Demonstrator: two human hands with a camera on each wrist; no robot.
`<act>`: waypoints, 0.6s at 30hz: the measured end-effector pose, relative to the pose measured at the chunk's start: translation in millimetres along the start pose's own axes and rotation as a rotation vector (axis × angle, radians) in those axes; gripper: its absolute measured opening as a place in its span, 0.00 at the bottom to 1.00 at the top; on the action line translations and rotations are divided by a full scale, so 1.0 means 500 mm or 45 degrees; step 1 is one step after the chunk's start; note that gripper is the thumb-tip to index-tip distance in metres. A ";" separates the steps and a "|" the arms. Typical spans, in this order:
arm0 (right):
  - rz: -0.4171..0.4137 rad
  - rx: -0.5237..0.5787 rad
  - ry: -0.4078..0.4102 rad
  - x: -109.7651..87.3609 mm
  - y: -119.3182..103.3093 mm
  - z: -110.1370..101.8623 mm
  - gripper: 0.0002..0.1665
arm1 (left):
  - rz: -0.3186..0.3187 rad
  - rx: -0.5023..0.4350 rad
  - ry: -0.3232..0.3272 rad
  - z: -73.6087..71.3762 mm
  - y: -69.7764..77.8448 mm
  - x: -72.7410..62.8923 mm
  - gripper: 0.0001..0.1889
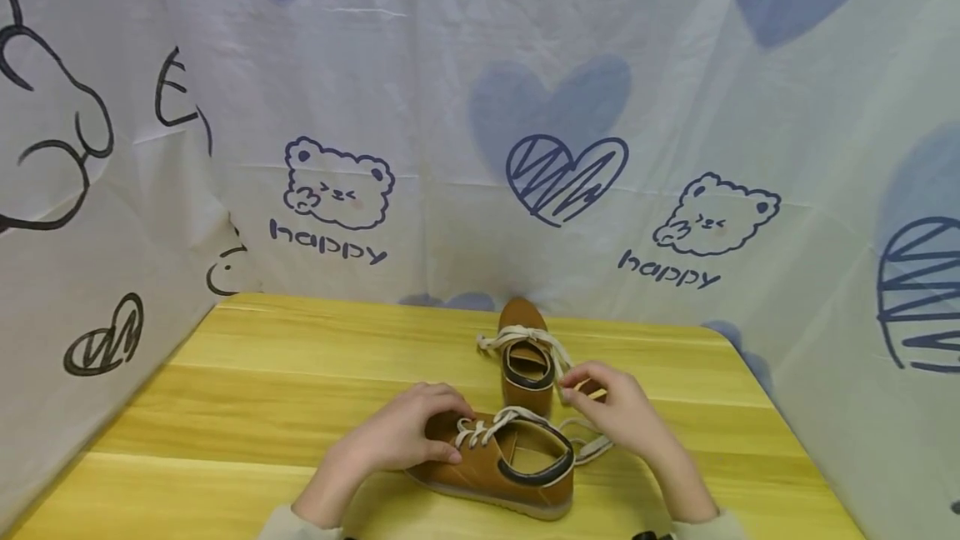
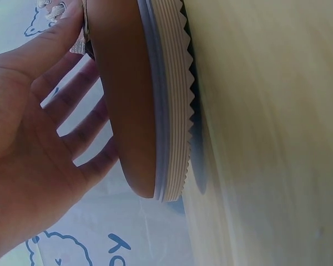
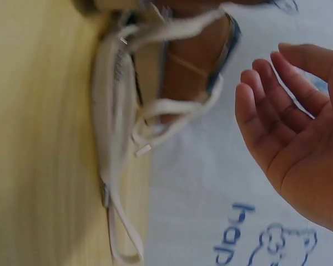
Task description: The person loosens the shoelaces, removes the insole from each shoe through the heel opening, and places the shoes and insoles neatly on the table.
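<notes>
A brown lace-up shoe (image 1: 480,473) lies sideways at the table's near side, its toe to the left and its dark-collared opening to the right. Across its toe end my left hand (image 1: 405,427) holds it, thumb on the near side and fingers over the far side. The ridged pale sole (image 2: 175,100) fills the middle of the left wrist view. My right hand (image 1: 618,411) hovers right of the shoe's heel, fingers bent loosely with nothing between them. Long white laces (image 3: 119,100) trail from this shoe onto the table, beside that hand.
Behind it stands the second brown shoe (image 1: 523,315), toe toward the back, its white lace tied in a bow (image 1: 525,336). The yellow wood-grain table (image 1: 300,357) ends at a white cloth (image 1: 435,107) printed with hearts and bears, which hangs around the back and sides.
</notes>
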State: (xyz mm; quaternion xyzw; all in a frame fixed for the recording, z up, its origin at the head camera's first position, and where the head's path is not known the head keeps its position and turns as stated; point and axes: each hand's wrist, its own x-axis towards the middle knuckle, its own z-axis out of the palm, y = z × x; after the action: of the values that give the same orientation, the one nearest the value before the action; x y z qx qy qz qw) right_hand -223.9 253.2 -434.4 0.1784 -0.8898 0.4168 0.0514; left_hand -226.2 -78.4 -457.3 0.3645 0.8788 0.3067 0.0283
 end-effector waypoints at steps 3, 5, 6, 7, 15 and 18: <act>-0.078 0.002 -0.123 0.000 -0.007 0.024 0.06 | -0.004 0.008 0.007 0.000 -0.003 -0.004 0.25; -0.117 -0.016 -0.186 0.000 -0.010 0.037 0.05 | -0.004 0.012 0.012 0.000 -0.005 -0.006 0.25; -0.130 -0.025 -0.209 -0.001 -0.011 0.042 0.04 | -0.004 0.012 0.013 0.000 -0.005 -0.006 0.25; -0.146 -0.033 -0.225 -0.002 -0.011 0.047 0.03 | -0.004 0.014 0.014 0.001 -0.006 -0.006 0.25; -0.180 -0.090 -0.223 -0.007 -0.018 0.073 0.05 | 0.003 0.017 0.022 0.005 -0.005 -0.005 0.25; -0.145 -0.105 -0.208 -0.010 -0.016 0.077 0.05 | -0.001 0.032 0.012 0.004 -0.002 -0.006 0.27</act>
State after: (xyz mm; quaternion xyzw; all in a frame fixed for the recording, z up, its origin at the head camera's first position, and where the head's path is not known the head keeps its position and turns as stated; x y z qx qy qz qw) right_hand -214.4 220.6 -454.5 0.2599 -0.8959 0.3603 0.0095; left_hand -224.1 -79.7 -459.9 0.3630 0.8828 0.2974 0.0199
